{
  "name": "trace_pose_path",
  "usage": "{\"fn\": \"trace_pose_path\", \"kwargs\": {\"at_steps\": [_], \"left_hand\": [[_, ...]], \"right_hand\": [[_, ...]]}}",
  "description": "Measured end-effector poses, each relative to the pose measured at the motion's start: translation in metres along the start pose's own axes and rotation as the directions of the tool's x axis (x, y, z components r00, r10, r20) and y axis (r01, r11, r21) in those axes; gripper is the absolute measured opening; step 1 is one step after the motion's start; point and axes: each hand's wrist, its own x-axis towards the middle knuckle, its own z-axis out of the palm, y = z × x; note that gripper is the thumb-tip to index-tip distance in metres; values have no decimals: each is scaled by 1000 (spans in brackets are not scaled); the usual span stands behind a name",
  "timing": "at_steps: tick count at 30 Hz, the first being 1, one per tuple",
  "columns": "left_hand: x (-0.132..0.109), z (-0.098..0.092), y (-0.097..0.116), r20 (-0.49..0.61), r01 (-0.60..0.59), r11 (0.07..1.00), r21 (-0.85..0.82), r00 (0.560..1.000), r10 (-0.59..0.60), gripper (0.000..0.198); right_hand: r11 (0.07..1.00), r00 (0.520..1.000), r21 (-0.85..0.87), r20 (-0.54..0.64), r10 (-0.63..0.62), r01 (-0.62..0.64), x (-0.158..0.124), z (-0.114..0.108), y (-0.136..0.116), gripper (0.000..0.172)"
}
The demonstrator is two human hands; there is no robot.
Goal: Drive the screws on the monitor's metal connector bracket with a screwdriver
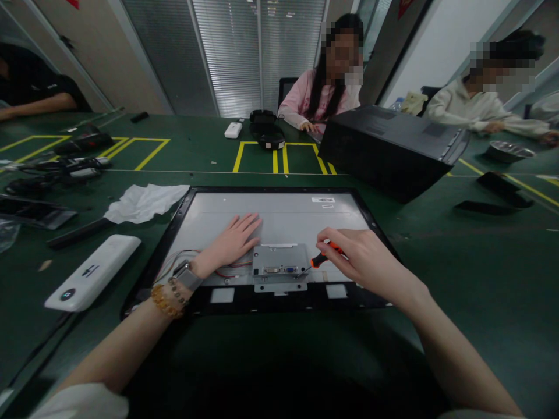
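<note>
A flat monitor panel (pixel 279 209) lies face down on the green table, its grey metal back up inside a black frame. A small metal box with video ports (pixel 279 265) sits near its front edge, with thin red wires running left. My left hand (pixel 233 238) lies flat and open on the panel just left of the box. My right hand (pixel 362 256) is closed on an orange and black screwdriver (pixel 323 256), whose tip touches the box's right front corner.
A white cloth (pixel 144 203) and a white oblong device (pixel 94 270) lie left of the panel. A black monitor housing (pixel 388 145) stands behind it on the right. Cables and tools (pixel 56 169) clutter the far left. Three other people sit around the table.
</note>
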Motion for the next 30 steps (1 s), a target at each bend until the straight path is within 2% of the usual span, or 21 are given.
{"fn": "trace_pose_path", "kwargs": {"at_steps": [3,7,16,21,30], "left_hand": [[0,1,-1,5,-1,1000,9,1000,1,56],[0,1,-1,1,-2,1000,13,1000,2,56],[0,-1,0,15,4,1000,-1,1000,-4,55],[-1,-1,-1,6,-3,1000,-13,1000,3,56],[0,-2,0,22,5,1000,-7,1000,-5,57]], "right_hand": [[996,1000,90,15,-3,1,0,-3,-3,17],[987,999,163,30,11,-16,1,-7,-5,10],[974,997,225,71,-17,0,-1,-12,-6,7],[979,998,205,69,7,-21,-1,-10,-8,11],[983,998,179,64,22,-33,0,-6,-5,32]]}}
